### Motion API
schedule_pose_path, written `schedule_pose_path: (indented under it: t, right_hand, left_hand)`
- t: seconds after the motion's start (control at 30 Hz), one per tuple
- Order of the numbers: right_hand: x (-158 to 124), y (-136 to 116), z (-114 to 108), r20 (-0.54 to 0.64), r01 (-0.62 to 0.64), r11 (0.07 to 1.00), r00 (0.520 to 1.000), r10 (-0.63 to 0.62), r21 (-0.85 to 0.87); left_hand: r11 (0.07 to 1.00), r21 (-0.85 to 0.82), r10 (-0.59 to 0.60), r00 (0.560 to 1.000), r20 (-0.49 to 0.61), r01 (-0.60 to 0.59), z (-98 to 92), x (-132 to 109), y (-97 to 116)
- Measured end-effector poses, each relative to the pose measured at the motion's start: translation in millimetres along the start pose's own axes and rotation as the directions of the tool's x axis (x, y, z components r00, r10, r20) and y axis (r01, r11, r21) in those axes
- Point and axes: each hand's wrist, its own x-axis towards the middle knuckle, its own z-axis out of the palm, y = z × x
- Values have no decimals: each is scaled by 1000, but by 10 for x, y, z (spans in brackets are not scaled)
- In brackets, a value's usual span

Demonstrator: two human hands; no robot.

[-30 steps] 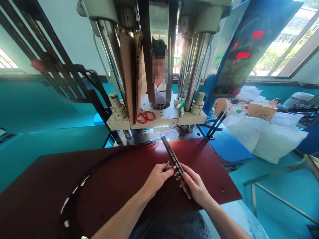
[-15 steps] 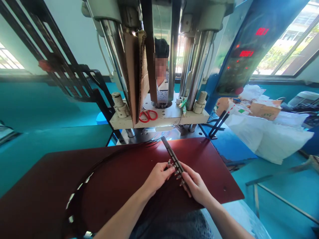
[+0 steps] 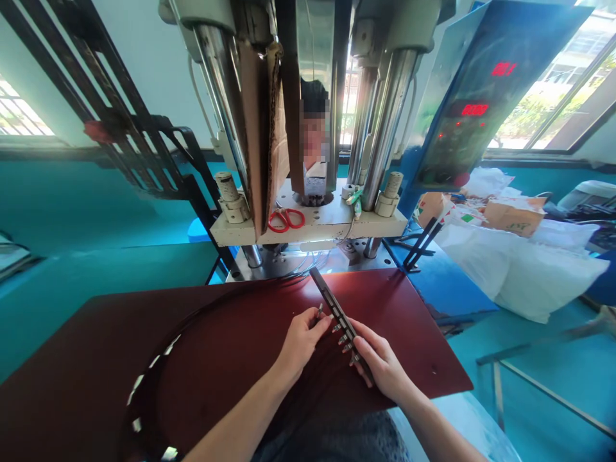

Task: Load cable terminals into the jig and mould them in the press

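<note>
A long dark metal bar (image 3: 333,307) with slots lies at a slant on the dark red worktable (image 3: 226,340); several small metal pieces stick out along its near side. My right hand (image 3: 380,364) holds the near end of the bar, fingers closed along its edge. My left hand (image 3: 302,340) sits just left of the bar, fingertips pinched on a small metal piece (image 3: 319,312). A thin black cable (image 3: 158,359) with light tags curves across the table's left side toward me.
A press machine (image 3: 308,128) with chrome columns stands behind the table; red scissors (image 3: 285,219) lie on its plate. A blue control panel (image 3: 462,96) with red digits is at right. White bags (image 3: 520,269) and cardboard boxes lie beyond. A person is behind the machine.
My left hand has moved slightly up along the bar with a small metal piece in its fingertips. More pieces now stick out along the bar. My right hand holds steady.
</note>
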Motion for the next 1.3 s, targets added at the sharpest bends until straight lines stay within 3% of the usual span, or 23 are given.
schedule_pose_path:
  t: [0.13, 0.33, 0.57, 0.83, 0.97, 1.07, 1.2, 1.3]
  right_hand:
    - [4, -2, -21, 22, -3, 1000, 1000, 4, -6]
    - [35, -16, -22, 39, -3, 999, 999, 5, -45]
    - [41, -37, -39, 53, -12, 1000, 998, 14, -26]
    - [63, 1, -20, 75, -19, 995, 997, 26, -93]
    - [60, -7, -11, 49, -8, 997, 999, 12, -78]
    - [41, -17, -17, 31, 0, 1000, 1000, 1, -25]
    - [26, -8, -29, 28, -4, 1000, 1000, 4, -9]
    - [23, 5, -32, 21, -7, 1000, 1000, 8, -10]
  left_hand:
    - [994, 64, 92, 995, -42, -89, -5, 28, -16]
    - [989, 126, 86, 995, -48, -80, 0, 25, 25]
    - [999, -26, 34, 998, -46, -35, 5, 10, 50]
    - [998, -28, 56, 995, -78, -58, 46, 64, 39]
    - [998, -46, 32, 999, 39, -30, -34, 80, 60]
    - [978, -208, -4, 999, 37, 12, -149, 119, 70]
    - [821, -558, -73, 992, 106, 120, -240, 187, 20]
    - [807, -578, -82, 992, 91, 120, -217, 193, -21]
